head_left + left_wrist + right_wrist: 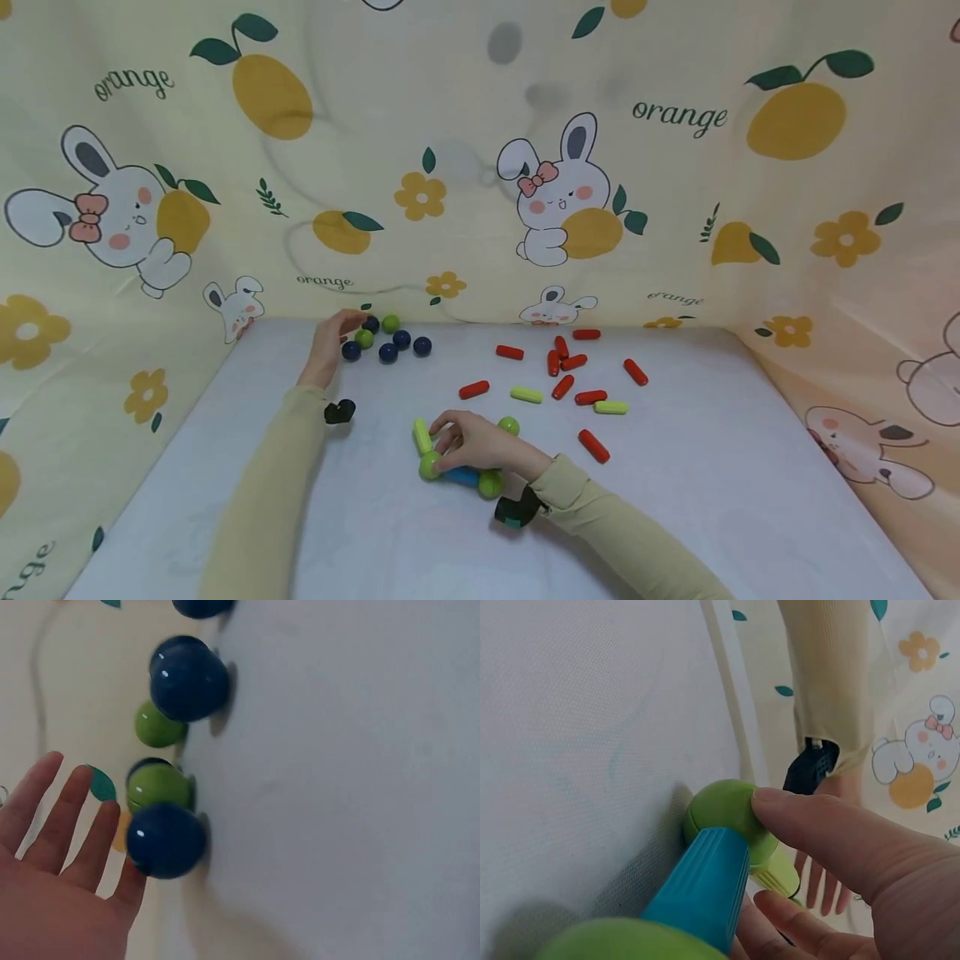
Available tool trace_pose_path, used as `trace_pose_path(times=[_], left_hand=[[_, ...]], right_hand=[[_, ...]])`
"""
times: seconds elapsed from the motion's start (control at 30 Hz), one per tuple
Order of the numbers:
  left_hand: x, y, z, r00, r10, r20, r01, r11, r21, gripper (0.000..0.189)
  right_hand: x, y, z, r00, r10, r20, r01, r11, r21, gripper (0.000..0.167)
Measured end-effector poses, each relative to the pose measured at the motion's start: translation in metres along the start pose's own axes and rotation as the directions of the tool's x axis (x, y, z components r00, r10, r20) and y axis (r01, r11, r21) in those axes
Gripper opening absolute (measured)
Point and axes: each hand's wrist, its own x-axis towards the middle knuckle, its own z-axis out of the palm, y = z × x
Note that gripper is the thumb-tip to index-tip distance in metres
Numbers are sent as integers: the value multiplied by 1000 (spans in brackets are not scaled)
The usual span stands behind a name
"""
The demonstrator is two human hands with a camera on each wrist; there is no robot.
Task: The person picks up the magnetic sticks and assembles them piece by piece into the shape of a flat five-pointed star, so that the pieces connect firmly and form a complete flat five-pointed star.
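At the far left my left hand (324, 350) reaches beside a group of dark blue balls (165, 840) and green balls (159, 724), its fingers spread and nearly straight. Nearer the front, my right hand (480, 442) holds a green ball (430, 466), thumb on its side and the other fingers curled behind. A blue ribbed stick (462, 477) joins that ball to another green ball (630, 943). From the held ball a light green stick (422, 437) extends away toward the back. A further green ball (508, 426) shows just beyond the right wrist.
Several red sticks (595, 446) lie scattered right of centre, with two loose light green sticks (527, 395) among them. A patterned cloth wall (465, 100) stands behind the white table (390, 542) and along its sides. Each wrist wears a black camera (517, 508).
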Motion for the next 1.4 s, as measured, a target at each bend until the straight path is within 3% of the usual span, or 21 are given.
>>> trace_pose_path(times=[0.2,0.37,0.53,0.7,0.83,1.07,1.2,1.33,1.4], left_hand=[[3,-6,-1,994,-107,17,106,991,80,55],[5,-14,4,996,-90,3,88,977,194,41],[4,-26,8,998,-69,8,64,957,282,42],[0,-30,11,998,-59,-4,58,962,268,44],[-1,-27,12,1000,-15,-3,15,964,265,42],[-3,-20,12,1000,-6,-14,9,979,203,42],[-2,-12,11,994,75,-76,-60,982,178,41],[-2,-1,9,969,178,-171,-147,973,177,38],[-7,7,10,965,171,-200,-145,980,139,38]], right_hand=[[0,-1,1,1000,0,9,0,1000,4,41],[-1,-2,0,1000,2,11,-2,1000,11,41],[-1,-2,1,1000,3,16,-4,1000,23,41],[-2,-2,2,1000,7,14,-7,1000,26,40],[-2,-2,2,1000,8,12,-8,1000,25,40],[-3,-3,2,1000,11,9,-11,1000,22,39],[-2,-2,2,1000,7,8,-7,1000,9,39],[-2,-2,1,1000,3,7,-3,1000,4,40],[-2,-1,0,1000,2,7,-2,1000,2,40]])
